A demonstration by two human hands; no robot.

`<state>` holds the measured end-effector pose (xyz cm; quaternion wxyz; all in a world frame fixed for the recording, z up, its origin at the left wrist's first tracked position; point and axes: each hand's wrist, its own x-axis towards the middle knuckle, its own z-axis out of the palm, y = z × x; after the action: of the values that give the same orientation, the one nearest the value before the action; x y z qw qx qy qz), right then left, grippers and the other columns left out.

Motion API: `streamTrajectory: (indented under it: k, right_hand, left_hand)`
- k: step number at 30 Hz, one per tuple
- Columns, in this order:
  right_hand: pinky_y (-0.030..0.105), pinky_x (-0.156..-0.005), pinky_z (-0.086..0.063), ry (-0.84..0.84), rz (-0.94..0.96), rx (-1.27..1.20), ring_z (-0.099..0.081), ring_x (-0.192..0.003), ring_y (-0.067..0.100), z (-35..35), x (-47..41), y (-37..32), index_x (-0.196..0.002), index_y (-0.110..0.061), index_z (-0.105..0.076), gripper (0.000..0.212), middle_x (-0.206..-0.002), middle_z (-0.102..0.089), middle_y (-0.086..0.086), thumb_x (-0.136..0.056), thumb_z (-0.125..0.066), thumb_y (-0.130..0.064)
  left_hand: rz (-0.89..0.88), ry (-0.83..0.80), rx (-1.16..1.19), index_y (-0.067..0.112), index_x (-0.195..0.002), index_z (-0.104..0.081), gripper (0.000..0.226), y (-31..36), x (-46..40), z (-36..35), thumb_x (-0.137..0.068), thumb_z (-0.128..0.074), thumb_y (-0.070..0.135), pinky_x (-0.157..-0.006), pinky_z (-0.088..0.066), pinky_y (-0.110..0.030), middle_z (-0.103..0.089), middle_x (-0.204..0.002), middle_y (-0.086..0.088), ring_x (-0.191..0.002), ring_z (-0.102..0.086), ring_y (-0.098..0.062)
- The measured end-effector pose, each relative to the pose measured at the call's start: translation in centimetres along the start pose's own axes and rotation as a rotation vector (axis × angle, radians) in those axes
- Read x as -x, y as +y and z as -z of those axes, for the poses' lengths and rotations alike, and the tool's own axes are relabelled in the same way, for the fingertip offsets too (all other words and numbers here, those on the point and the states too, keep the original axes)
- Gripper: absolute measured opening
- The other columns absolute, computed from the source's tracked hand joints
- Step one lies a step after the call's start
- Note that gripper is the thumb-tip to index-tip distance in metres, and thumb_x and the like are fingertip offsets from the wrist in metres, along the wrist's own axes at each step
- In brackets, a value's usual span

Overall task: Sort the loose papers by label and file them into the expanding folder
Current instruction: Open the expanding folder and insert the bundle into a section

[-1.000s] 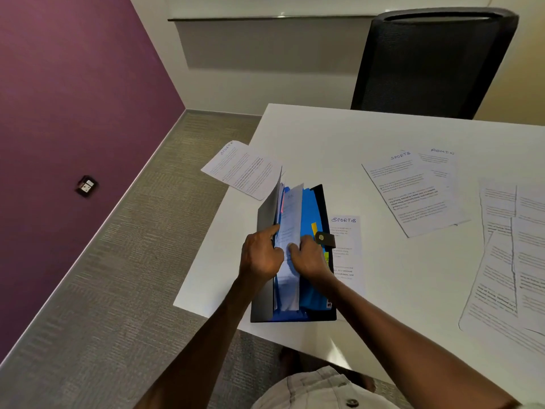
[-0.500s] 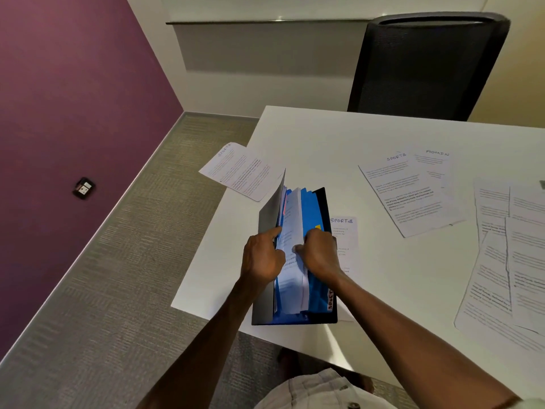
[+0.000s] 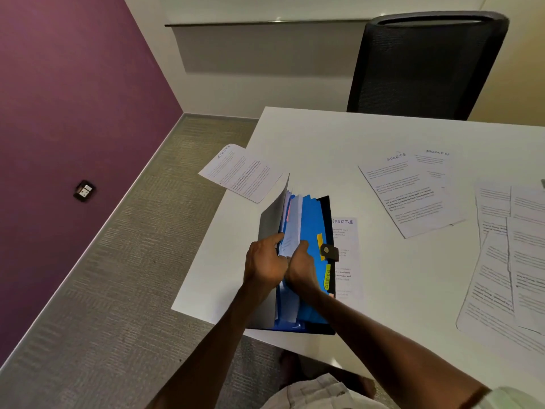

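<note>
Expanding folder (image 3: 312, 261) on white table (image 3: 309, 137), purple wall (image 3: 73, 84) beside.

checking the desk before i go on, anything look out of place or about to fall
One sheet lies skewed at the table's left edge, its corner hanging over the floor, so it could slip off. Another sheet is partly trapped under the folder. Nothing looks torn or spilled.
</note>
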<state>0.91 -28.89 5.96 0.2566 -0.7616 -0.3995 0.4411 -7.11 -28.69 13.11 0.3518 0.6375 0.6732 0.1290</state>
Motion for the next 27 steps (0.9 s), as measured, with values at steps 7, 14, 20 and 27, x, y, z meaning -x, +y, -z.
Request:
streamTrajectory:
  k: [7,14,20,27]
  right_hand:
    - [0.038,-0.081,-0.054,-0.107,0.019,0.081,-0.06,-0.098,0.025,0.1,-0.8,0.3,-0.134,-0.007,-0.026,0.042,-0.118,-0.056,0.018,-0.099,-0.047,-0.017]
    - [0.042,-0.094,-0.051,-0.361,0.068,-0.017,-0.058,-0.107,0.028,-0.3,-0.4,0.1,-0.136,-0.008,-0.02,0.053,-0.126,-0.054,0.018,-0.098,-0.052,-0.027]
    - [0.015,-0.066,-0.045,-0.386,0.072,0.071,-0.055,-0.101,0.02,0.1,0.5,0.9,-0.127,-0.006,-0.038,0.043,-0.119,-0.054,0.011,-0.095,-0.06,-0.026]
    - [0.033,-0.062,-0.05,-0.219,0.241,0.26,-0.06,-0.067,0.022,3.7,0.2,4.0,-0.064,-0.013,-0.051,0.028,-0.07,-0.059,0.009,-0.092,-0.05,-0.009]
  left_hand:
    - [-0.011,0.018,-0.002,0.01,-0.148,-0.043,0.061,-0.8,-0.2,0.4,-0.092,-0.066,0.011,-0.101,-0.051,-0.034,-0.053,-0.144,-0.012,-0.122,-0.058,-0.032]
    - [-0.144,0.204,-0.111,-0.001,-0.129,-0.062,0.049,-3.7,-0.2,0.5,-0.083,-0.066,0.018,-0.083,-0.059,-0.038,-0.07,-0.111,-0.02,-0.094,-0.07,-0.037]
    - [-0.014,0.226,-0.189,0.018,-0.132,-0.061,0.05,-3.1,-0.6,1.0,-0.086,-0.053,0.0,-0.091,-0.051,-0.043,-0.069,-0.114,-0.014,-0.106,-0.062,-0.036]
    - [-0.247,0.243,-0.211,-0.008,-0.101,-0.07,0.044,-5.4,-1.3,-0.4,-0.061,-0.089,-0.005,-0.067,-0.056,-0.026,-0.072,-0.092,-0.022,-0.077,-0.073,-0.036]
